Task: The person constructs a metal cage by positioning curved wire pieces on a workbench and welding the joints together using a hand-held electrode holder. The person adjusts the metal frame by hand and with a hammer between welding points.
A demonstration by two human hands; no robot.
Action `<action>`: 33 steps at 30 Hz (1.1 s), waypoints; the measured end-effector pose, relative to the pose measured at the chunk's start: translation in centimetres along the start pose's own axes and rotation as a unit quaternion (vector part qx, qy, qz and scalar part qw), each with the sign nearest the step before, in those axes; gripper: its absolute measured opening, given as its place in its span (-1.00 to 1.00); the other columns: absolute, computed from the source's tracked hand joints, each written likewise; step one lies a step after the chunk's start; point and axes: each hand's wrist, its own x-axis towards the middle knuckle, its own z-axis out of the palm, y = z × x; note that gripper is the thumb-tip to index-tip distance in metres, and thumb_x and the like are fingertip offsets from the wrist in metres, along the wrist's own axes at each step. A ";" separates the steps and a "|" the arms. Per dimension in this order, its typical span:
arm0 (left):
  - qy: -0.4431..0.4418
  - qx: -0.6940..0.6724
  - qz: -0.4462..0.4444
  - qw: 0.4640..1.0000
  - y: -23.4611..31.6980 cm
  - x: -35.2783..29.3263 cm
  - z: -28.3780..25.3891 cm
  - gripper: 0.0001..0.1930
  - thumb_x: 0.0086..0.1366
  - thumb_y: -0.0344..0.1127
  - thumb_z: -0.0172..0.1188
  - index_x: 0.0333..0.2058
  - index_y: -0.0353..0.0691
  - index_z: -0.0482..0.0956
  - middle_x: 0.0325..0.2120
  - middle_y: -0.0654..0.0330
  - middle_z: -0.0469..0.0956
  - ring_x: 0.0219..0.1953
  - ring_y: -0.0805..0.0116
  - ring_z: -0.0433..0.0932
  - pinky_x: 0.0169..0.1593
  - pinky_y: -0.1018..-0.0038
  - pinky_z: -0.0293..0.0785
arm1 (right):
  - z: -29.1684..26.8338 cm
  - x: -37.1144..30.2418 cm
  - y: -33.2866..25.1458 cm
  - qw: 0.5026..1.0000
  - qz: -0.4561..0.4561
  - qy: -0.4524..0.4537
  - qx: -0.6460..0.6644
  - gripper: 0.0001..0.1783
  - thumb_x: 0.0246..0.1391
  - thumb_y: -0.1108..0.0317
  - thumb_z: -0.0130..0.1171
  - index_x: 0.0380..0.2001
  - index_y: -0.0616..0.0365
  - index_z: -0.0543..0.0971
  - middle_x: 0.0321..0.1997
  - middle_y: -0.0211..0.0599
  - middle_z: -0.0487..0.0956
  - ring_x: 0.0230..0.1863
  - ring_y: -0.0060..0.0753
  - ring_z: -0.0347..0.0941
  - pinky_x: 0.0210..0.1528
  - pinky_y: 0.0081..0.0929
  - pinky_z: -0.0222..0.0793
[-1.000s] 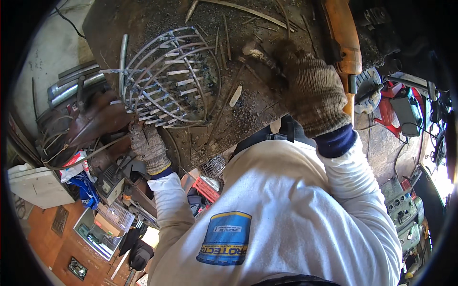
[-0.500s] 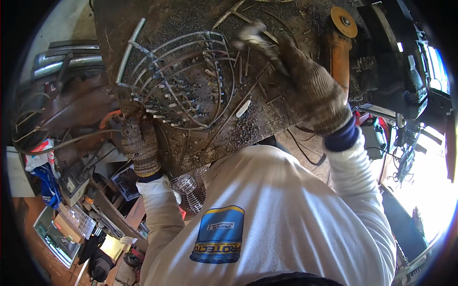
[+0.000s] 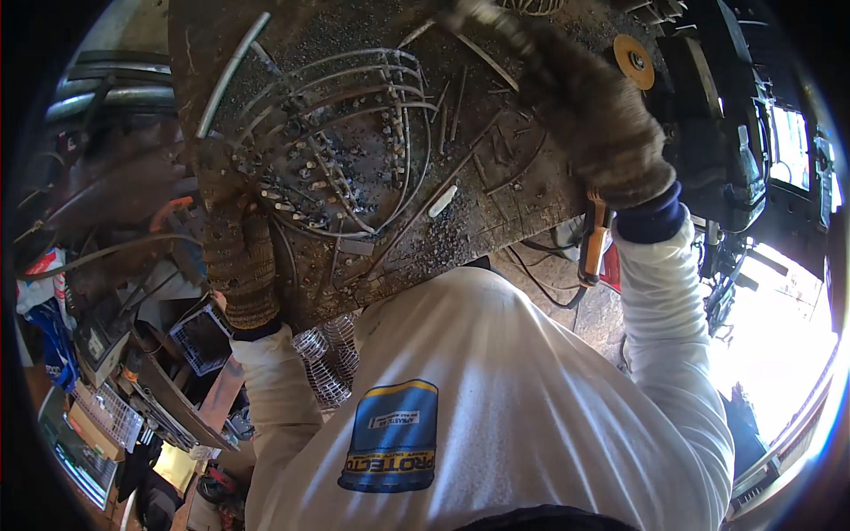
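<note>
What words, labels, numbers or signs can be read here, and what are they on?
Shirt: a blue, bucket-shaped print bears large yellow lettering, which I won't copy out.
Pale label on that print: small lettering, too small to read surely.
Red-and-white bag, far left: any lettering is too blurred to read.
Blue item below it: likewise too blurred.

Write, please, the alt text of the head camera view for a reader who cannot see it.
A gloved right hand holds a blurred object over a dirty workbench, while the gloved left hand is at the near left edge of a curved metal-rod frame. An orange disc shows beside the right hand.
</note>
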 end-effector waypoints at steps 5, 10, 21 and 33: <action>-0.005 0.065 0.068 0.996 0.2 0.4 -0.2 -0.72 0.23 -0.27 0.36 -0.09 -0.18 0.68 -0.18 0.11 0.69 -0.18 0.12 0.67 -0.04 0.23 0.55 | -1.0 -0.2 -0.1 0.994 0.036 0.098 -0.025 -0.38 0.18 0.41 0.26 0.30 0.16 0.36 0.09 -0.12 0.63 -0.02 -0.37 0.62 0.02 -0.48 0.54; 0.011 0.000 0.022 1.000 0.3 0.4 0.0 -0.71 0.23 -0.26 0.37 -0.10 -0.19 0.68 -0.18 0.11 0.69 -0.20 0.12 0.68 -0.06 0.25 0.57 | -0.8 -0.4 -1.8 0.992 0.059 -0.075 -0.085 -0.38 0.17 0.43 0.26 0.30 0.13 0.37 0.11 -0.14 0.61 0.08 -0.35 0.58 0.08 -0.40 0.52; -0.005 0.027 0.007 1.000 -0.5 -0.5 0.2 -0.72 0.24 -0.21 0.34 -0.10 -0.14 0.67 -0.17 0.13 0.67 -0.15 0.13 0.66 -0.02 0.26 0.56 | 0.0 -0.3 -1.3 0.994 -0.079 -0.005 -0.079 -0.40 0.18 0.47 0.25 0.28 0.13 0.38 0.16 -0.20 0.57 0.08 -0.33 0.57 0.16 -0.30 0.50; -0.033 -0.020 -0.028 0.999 0.5 0.1 -0.3 -0.75 0.29 -0.34 0.28 -0.06 -0.16 0.65 -0.14 0.03 0.65 -0.13 0.10 0.65 -0.03 0.29 0.56 | 6.0 -7.7 2.0 0.963 0.191 0.045 0.185 -0.49 0.23 0.36 0.20 0.19 0.31 0.37 -0.09 -0.07 0.62 -0.11 -0.06 0.60 0.01 -0.26 0.56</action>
